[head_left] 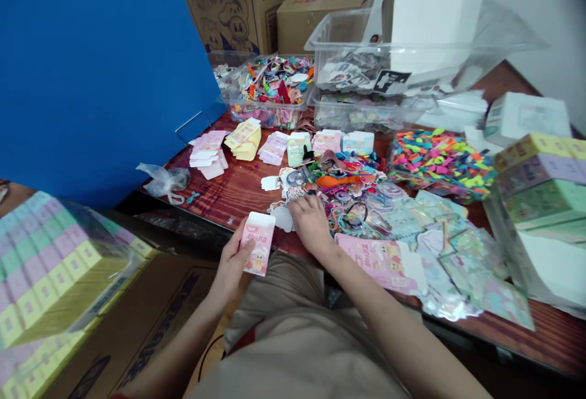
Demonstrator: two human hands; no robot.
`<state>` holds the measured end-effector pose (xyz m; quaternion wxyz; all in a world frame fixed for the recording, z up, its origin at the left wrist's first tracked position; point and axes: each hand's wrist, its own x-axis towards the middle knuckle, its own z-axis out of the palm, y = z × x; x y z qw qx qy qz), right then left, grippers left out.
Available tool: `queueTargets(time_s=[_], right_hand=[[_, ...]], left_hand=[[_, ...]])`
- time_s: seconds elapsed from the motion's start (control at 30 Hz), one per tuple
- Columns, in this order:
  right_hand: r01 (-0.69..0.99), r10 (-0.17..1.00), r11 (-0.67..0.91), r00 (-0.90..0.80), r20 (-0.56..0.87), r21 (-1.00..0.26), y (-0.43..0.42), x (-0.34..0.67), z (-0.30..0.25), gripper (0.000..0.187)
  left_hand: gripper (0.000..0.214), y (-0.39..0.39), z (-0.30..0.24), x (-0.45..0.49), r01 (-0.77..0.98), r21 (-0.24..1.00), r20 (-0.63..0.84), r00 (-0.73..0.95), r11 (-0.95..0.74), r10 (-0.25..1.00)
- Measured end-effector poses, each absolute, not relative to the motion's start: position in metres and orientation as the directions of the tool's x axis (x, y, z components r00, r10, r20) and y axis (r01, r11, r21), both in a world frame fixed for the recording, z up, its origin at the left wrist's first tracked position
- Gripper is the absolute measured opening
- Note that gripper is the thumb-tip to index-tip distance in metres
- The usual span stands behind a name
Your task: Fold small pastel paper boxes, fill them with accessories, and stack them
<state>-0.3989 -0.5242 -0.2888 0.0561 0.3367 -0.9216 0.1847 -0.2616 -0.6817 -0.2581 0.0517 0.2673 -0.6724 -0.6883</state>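
My left hand (235, 254) grips a small pink printed box (259, 244) with its white top flap raised, held in front of the table's near edge. Over the near side of a mixed pile, my right hand (311, 222) has its fingers bent down among stickers (282, 216) and small trinkets. Whether those fingers hold anything is hidden. The pile includes hair ties (354, 213) and an orange item (341, 180). To the right of my right wrist lies a flat pink box blank (382, 262), beside shiny pale packets (476, 265).
Stacks of flat boxes in purple (209, 150), yellow (246, 138) and other colours line the table behind the pile. Clear bins (270, 109) stand at the back. Neon clips (442, 161) fill a tray at right. Wrapped box stacks (50, 265) sit at lower left, below a blue panel (101, 69).
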Motion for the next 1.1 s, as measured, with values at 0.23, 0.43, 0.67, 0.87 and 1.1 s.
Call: queueTargets(time_s=[0.23, 0.43, 0.67, 0.87, 1.1], right_hand=[[-0.631, -0.488, 0.478, -0.769, 0.413, -0.611, -0.495, -0.388, -0.273, 0.022], [-0.684, -0.637, 0.364, -0.678, 0.366, -0.632, -0.468, -0.353, -0.246, 0.021], [-0.413, -0.244, 0.541, -0.911, 0.334, -0.733, -0.368, -0.383, -0.251, 0.027], [0.079, 0.095, 0.927, -0.995, 0.026, -0.368, -0.313, -0.417, -0.264, 0.040], [0.180, 0.180, 0.962, -0.983, -0.020, -0.203, -0.337, -0.424, -0.272, 0.050]], left_hand=[[0.062, -0.658, -0.251, -0.270, -0.209, 0.579, 0.044, -0.957, 0.788, -0.286], [0.067, -0.625, -0.250, -0.281, -0.080, 0.452, 0.100, -0.985, 0.888, -0.139], [0.063, -0.596, -0.256, -0.295, 0.187, 0.479, 0.253, -0.965, 0.858, 0.069], [0.071, -0.574, -0.265, -0.296, 0.310, 0.506, 0.262, -0.944, 0.805, 0.199], [0.070, -0.559, -0.264, -0.294, 0.318, 0.482, 0.247, -0.943, 0.816, 0.221]])
